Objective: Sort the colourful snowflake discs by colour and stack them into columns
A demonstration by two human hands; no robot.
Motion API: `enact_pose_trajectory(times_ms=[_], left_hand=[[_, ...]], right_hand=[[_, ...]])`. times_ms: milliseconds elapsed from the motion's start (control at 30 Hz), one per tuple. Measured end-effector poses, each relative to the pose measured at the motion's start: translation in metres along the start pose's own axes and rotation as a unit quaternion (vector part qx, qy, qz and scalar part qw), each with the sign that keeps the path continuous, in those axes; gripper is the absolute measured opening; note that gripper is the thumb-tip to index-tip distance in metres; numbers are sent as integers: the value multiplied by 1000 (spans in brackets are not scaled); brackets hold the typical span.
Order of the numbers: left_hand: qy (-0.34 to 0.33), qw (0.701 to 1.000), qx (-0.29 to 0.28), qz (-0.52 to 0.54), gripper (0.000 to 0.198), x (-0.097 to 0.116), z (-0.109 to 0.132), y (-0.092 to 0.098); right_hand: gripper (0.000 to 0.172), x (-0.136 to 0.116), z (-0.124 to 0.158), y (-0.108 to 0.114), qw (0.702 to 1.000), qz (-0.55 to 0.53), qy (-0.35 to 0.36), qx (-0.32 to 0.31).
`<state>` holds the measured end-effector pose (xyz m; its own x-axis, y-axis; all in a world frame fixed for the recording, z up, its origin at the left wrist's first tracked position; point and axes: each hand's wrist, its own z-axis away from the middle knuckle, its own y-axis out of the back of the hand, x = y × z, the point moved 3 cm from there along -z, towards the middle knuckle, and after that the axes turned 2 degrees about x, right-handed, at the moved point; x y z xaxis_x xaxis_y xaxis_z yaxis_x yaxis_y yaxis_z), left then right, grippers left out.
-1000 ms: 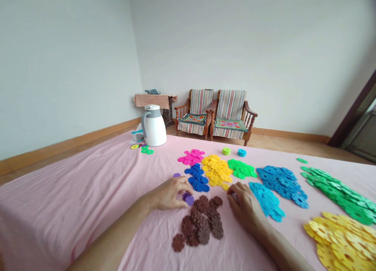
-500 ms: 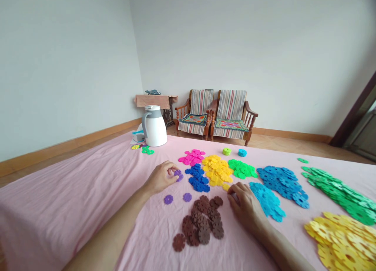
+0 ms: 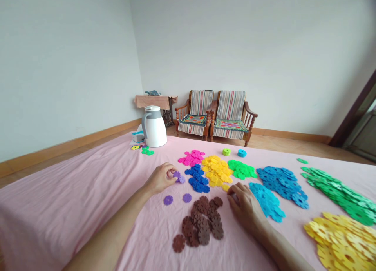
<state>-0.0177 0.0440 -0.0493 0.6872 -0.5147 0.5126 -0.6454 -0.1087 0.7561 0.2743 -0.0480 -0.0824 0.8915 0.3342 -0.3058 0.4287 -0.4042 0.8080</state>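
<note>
My left hand pinches purple snowflake discs between thumb and fingers. Another purple disc shows tilted at the lower right edge of the held one. Two more purple discs, a left one and a right one, lie flat just below this hand. To its right is a pile of dark blue discs. My right hand rests palm down with curled fingers, between the yellow pile and the light blue pile. Whatever is under its fingers is hidden. Brown discs lie between my forearms.
Pink discs, green discs, blue discs, a long green row and large yellow discs cover the pink cloth. Small lime and blue stacks stand behind. A white jug is at the back left.
At my left fingertips, a purple disc now sits lower and to the right, apart from the other held one. The right hand has barely moved.
</note>
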Motion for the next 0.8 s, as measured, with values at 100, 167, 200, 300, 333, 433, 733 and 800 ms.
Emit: enact_pose_trajectory(times_ms=[100, 167, 200, 300, 333, 433, 733, 800], left_hand=[[-3, 1000, -9, -3, 20, 0, 0, -1], [-5, 1000, -16, -4, 20, 1, 0, -1], [-6, 1000, -17, -5, 20, 1, 0, -1], [-8, 1000, -13, -8, 19, 2, -1, -1], [-10, 1000, -11, -10, 19, 2, -1, -2], [-16, 1000, -12, -14, 19, 1, -1, -3], [-91, 995, -37, -35, 42, 11, 2, -2], [-115, 990, -47, -63, 43, 16, 3, -4]], right_hand=[[16, -2, 0, 2, 1000, 6, 1, 10], [16, -2, -1, 2, 1000, 7, 2, 11], [16, -2, -1, 2, 1000, 7, 3, 10], [17, -2, -1, 1, 1000, 8, 3, 3], [17, -1, -1, 1, 1000, 8, 1, 0], [17, -2, 0, 1, 1000, 4, -6, -12], [16, -2, 0, 0, 1000, -3, -17, -17], [16, 0, 0, -1, 1000, -4, -18, -15]])
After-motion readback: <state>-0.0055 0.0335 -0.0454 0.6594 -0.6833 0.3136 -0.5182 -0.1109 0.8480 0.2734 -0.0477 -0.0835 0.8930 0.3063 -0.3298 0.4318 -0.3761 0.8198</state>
